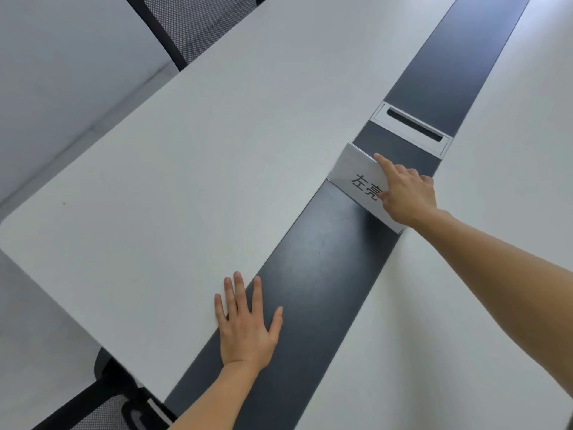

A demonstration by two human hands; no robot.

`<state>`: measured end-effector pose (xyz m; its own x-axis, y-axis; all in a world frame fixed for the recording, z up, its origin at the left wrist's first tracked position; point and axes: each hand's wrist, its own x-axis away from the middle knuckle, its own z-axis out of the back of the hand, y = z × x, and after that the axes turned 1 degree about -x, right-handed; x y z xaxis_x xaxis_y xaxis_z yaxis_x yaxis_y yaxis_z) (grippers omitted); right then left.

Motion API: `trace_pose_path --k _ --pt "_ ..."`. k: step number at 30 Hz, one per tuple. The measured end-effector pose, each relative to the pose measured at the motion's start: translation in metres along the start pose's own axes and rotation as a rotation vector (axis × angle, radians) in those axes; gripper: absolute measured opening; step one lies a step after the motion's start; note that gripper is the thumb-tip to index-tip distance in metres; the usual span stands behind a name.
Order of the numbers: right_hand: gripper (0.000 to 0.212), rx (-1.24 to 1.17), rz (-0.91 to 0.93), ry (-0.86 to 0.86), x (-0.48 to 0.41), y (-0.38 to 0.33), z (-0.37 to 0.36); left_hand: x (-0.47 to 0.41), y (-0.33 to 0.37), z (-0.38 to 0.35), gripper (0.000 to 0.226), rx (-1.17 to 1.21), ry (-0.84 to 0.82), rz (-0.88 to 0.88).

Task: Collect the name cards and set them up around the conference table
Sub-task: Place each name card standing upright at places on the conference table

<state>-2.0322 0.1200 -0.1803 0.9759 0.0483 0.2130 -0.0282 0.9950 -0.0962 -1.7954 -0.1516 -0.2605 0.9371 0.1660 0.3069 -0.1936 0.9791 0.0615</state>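
Observation:
A white tent-shaped name card with black printed characters stands on the dark centre strip of the white conference table. My right hand grips the card from its right side, index finger along the top edge and thumb on its front face. My left hand lies flat on the table nearer to me, fingers spread, palm down across the border of the white top and the dark strip. It holds nothing.
A silver cable box with a dark slot sits in the strip just beyond the card. A black mesh chair stands at the far edge, and another chair at the near left corner. Grey floor lies to the left.

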Motion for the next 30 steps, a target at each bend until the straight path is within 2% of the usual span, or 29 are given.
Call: trace_pose_path --k 5,9,12,15,18,22,26,30 --pt "0.077 -0.003 0.023 -0.028 -0.010 0.006 0.005 0.000 -0.001 -0.001 0.077 -0.007 0.007 0.001" --pt "0.083 0.002 0.019 -0.042 -0.007 0.006 0.007 0.000 -0.001 -0.003 0.078 -0.007 0.010 0.003" --pt "0.082 -0.031 0.003 0.070 0.012 0.003 0.017 0.001 -0.001 -0.003 0.079 0.005 0.018 -0.001" --pt "0.062 -0.208 -0.020 0.163 0.051 0.004 0.029 0.001 -0.003 -0.004 0.080 0.015 0.027 -0.007" --pt "0.035 -0.472 -0.086 0.102 0.112 0.010 0.041 0.004 -0.003 -0.005 0.079 0.014 0.018 0.004" --pt "0.023 -0.625 -0.161 0.036 0.212 0.035 0.051 0.005 0.002 0.020 0.069 0.011 -0.101 -0.010" --pt "0.019 -0.670 -0.241 0.007 0.309 0.075 0.055 0.032 0.030 0.072 0.045 0.305 -0.101 -0.219" --pt "0.019 -0.703 -0.341 0.012 0.394 0.113 0.050 0.113 0.080 0.103 0.054 0.558 -0.270 -0.475"
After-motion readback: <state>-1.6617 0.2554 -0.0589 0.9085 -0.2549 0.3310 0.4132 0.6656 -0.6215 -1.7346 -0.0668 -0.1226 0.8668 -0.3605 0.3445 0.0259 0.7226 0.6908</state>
